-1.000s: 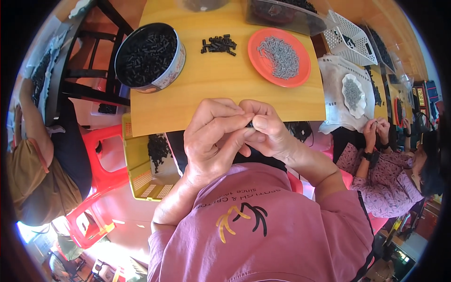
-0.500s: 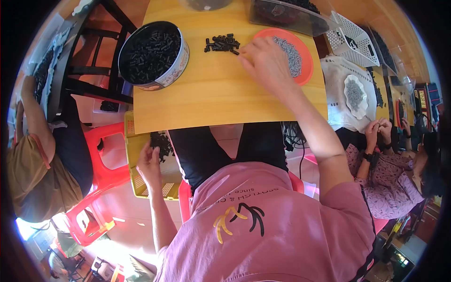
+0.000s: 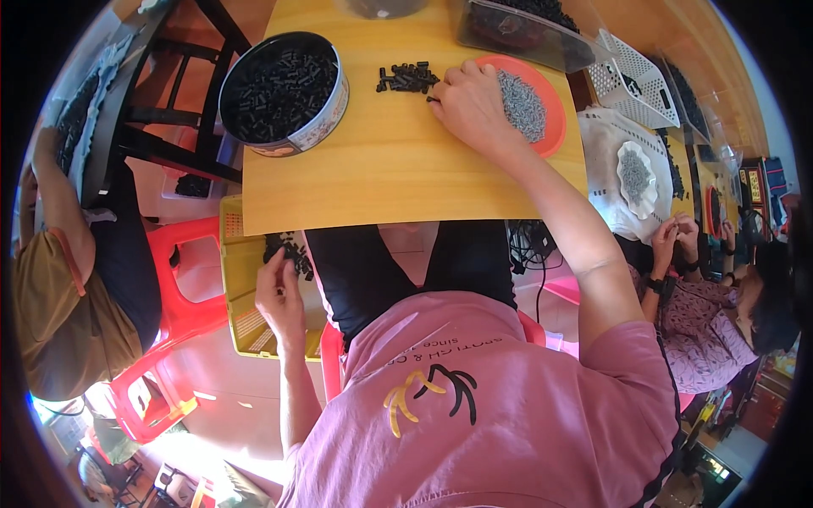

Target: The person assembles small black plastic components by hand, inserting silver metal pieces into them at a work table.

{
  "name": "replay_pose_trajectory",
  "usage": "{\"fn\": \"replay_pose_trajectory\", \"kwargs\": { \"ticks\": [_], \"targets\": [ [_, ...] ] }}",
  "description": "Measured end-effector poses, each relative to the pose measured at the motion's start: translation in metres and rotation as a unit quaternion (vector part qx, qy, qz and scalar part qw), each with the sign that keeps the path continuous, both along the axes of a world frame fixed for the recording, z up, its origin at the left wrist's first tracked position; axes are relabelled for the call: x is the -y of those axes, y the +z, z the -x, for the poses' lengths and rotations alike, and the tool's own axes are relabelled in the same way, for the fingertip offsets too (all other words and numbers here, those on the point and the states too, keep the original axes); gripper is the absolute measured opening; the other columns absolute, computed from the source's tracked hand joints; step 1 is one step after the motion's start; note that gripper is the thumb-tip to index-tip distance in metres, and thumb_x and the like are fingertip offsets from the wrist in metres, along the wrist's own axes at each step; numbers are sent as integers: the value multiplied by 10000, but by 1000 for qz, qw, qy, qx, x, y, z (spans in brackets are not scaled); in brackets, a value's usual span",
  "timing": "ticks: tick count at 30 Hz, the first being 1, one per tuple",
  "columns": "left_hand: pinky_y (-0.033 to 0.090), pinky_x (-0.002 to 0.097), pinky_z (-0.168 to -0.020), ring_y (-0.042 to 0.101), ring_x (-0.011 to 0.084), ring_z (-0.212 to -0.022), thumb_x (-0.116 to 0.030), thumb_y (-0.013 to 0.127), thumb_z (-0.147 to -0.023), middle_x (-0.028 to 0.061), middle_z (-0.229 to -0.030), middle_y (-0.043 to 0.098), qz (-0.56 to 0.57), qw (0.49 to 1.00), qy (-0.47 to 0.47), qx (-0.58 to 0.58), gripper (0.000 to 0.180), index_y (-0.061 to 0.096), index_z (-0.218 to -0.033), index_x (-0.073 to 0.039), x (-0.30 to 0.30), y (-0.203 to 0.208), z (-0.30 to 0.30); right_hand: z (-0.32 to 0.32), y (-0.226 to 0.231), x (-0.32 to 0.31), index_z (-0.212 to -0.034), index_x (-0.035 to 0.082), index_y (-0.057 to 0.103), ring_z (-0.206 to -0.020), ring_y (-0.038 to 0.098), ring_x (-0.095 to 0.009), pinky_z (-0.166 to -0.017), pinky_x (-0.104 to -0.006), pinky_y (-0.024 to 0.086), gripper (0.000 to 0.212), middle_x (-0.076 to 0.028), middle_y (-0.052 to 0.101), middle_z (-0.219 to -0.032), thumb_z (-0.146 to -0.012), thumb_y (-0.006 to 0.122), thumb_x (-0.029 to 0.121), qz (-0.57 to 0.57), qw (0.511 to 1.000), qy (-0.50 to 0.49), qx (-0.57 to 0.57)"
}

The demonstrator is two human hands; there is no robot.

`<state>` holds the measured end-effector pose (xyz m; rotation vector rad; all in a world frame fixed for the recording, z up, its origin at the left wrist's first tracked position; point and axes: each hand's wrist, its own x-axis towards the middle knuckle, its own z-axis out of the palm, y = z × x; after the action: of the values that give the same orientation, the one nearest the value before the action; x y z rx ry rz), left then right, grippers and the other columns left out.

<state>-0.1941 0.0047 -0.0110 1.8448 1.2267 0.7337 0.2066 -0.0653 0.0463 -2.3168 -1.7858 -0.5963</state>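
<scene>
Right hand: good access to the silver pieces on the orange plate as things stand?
Probably yes: the right hand overlaps the left side of the orange plate in view, and the silver pieces show uncovered just beside it, with no visible obstacle between.

A: On the desk (image 3: 406, 178), what to log, left to right?

B: Logged at left: tin (image 3: 323, 123), filled with tubes (image 3: 284, 89). To the right of the tin: pile of loose tubes (image 3: 406, 79). Farther right: plate (image 3: 555, 118), bearing small parts (image 3: 522, 106). Behind the plate: bin (image 3: 517, 48).

A: And right fingers (image 3: 449, 85), placed where?

B: Noted over the desk, between pile and plate.

A: Beyond the right edge?

B: Recorded: basket (image 3: 650, 102) farther back; cloth (image 3: 604, 182) nearer, with dish (image 3: 647, 207) on top.

A: Lower left?

B: Found: crate (image 3: 243, 254) beside the near-left corner, partly hidden by the desk; loose pieces (image 3: 296, 255) inside, left fingers (image 3: 273, 271) just beside them.
</scene>
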Motion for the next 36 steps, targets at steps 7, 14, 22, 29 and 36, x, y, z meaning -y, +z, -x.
{"fn": "replay_pose_trajectory", "kwargs": {
  "ticks": [7,14,22,29,36],
  "targets": [
    [483,237,-705,606,120,-800,-1,625,-918,88,-941,644,16,970,-163,177,202,672,-1114,2,13,58,-100,47,29,30,-871,74,692,-873,564,-231,-790,-369,403,156,-51,642,-879,-768,780,151,-138,965,132,-177],
    [498,244,-711,619,127,-806,-17,641,-914,80,-943,651,36,917,-261,299,168,683,-1077,-5,22,83,-177,67,37,58,-889,64,660,-832,581,-251,-764,-368,426,190,-33,651,-870,-759,782,129,-197,907,158,-338],
    [507,231,-710,611,101,-769,-16,662,-906,42,-917,637,219,892,-311,245,180,659,-1082,19,28,51,-184,76,21,90,-915,47,663,-844,587,-265,-799,-388,439,157,-66,644,-860,-789,750,83,-157,910,139,-357],
    [506,223,-702,612,90,-774,-14,651,-917,39,-909,638,230,891,-350,176,153,667,-1061,34,31,39,-205,52,18,105,-917,49,680,-845,598,-259,-786,-384,443,113,-62,646,-842,-824,710,105,-123,916,142,-354],
    [505,232,-699,602,90,-760,-5,643,-919,37,-927,632,194,899,-310,241,151,666,-1064,33,26,12,-224,-30,5,89,-918,99,725,-896,621,-275,-777,-418,490,117,-68,668,-882,-814,698,145,-123,978,5,-171]
  ]
}}
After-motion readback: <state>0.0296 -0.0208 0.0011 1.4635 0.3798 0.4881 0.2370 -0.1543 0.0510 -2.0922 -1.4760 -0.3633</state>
